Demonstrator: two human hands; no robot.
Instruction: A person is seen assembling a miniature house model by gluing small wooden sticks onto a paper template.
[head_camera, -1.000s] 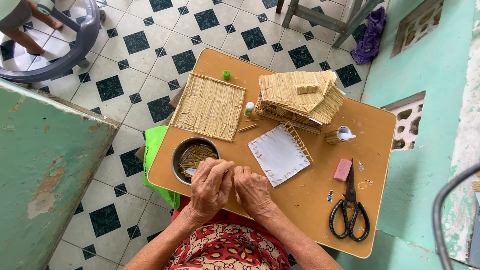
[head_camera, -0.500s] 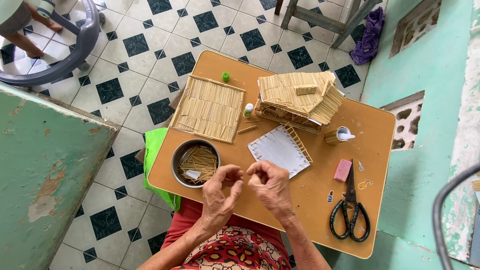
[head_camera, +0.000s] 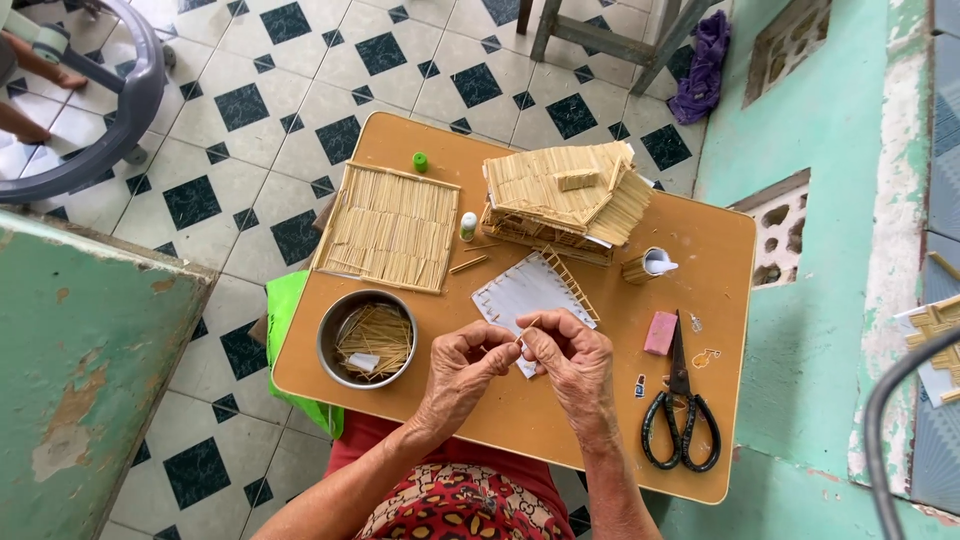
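Note:
My left hand and my right hand meet over the front of a small wooden table, pinching one thin wooden stick between their fingertips. Just behind the hands lies a white card panel edged with a row of sticks. A round metal bowl holding several loose sticks stands left of my left hand. A flat panel of glued sticks lies at the back left. A stick-built model house stands at the back.
Black scissors and a pink eraser lie to the right. A small glue bottle, a green cap and a little cup sit near the house. A green wall is left; tiled floor surrounds the table.
My hands lifted from beside the bowl, drew slightly apart and now hold a stick between them nearer the white panel.

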